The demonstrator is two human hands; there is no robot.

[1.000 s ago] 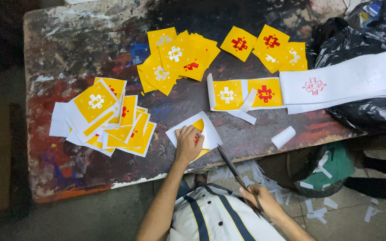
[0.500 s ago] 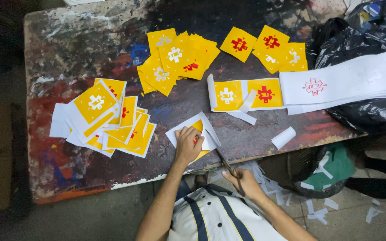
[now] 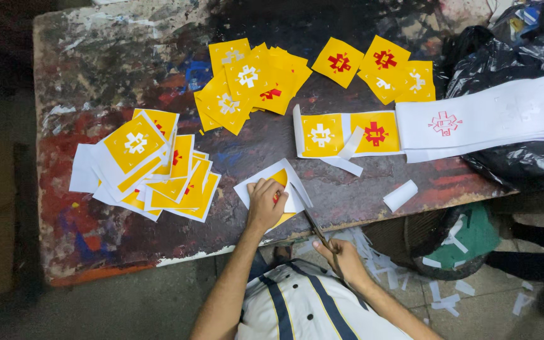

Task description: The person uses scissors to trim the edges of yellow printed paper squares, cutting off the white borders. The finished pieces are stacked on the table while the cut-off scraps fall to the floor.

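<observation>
Left grip (image 3: 264, 203) lies flat, fingers spread, pressing a white-bordered yellow paper sticker sheet (image 3: 288, 182) onto the paint-stained worktop (image 3: 114, 63). Right grip (image 3: 341, 257) is clenched around the handles of dark metal scissors (image 3: 313, 223), whose blades reach the sheet's right edge, just right of my left grip. Left of that grip, a loose pile of uncut yellow stickers (image 3: 143, 164) lies.

We see a paint-stained wooden table (image 3: 96, 56) bearing a heap of white-bordered yellow stickers (image 3: 146, 167), trimmed yellow square stickers (image 3: 253, 82), a long white printed paper strip (image 3: 473, 119) and a small white offcut (image 3: 400, 195).
</observation>
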